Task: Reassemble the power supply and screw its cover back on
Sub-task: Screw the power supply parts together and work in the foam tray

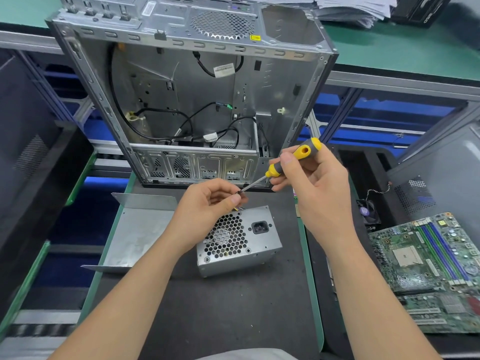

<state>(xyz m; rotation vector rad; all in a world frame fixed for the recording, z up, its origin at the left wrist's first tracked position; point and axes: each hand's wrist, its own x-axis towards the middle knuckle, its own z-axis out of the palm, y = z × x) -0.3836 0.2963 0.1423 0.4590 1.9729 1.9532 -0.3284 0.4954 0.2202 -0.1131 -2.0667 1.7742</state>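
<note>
We see the power supply point(239, 240) lying on the dark surface point(207, 307), its honeycomb fan grille and mains socket facing us, just under and past the left hand point(210, 203), which hovers above it without touching. Its cover point(140, 229), a bent metal sheet, lies off it to the left. The left hand's thumb and forefinger pinch the dark tip of the screwdriver point(293, 159); we cannot tell whether a screw sits there. The right hand point(311, 183) is wrapped around the yellow-and-grey handle, up and to the right of the power supply. Behind stands an open computer case point(194, 87) bearing a yellow warning label point(255, 37) and a white barcode tag point(224, 69) on a cable, both too small for us to read. Print on the fan hub behind the grille is also illegible. A motherboard point(428, 268) lies at right.
</note>
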